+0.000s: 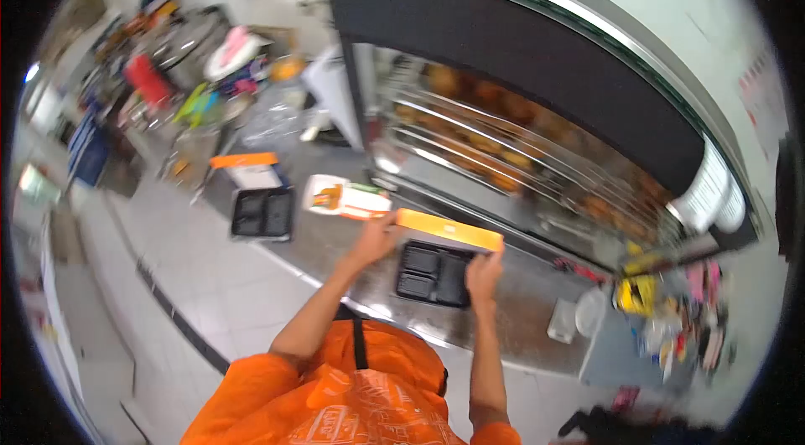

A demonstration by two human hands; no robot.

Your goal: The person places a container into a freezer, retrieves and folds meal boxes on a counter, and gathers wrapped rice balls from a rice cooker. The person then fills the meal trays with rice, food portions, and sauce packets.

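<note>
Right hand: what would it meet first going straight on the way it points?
The right hand would meet the orange strip first; it seems to hold that strip's end. The display cabinet probably comes next, though depth is unclear.

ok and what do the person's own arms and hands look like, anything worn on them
The left hand and right hand look bare, with no gloves, and the forearms are uncovered. Short, loose orange sleeves match the shirt, which has a pale print; a narrow black strap shows too.
</note>
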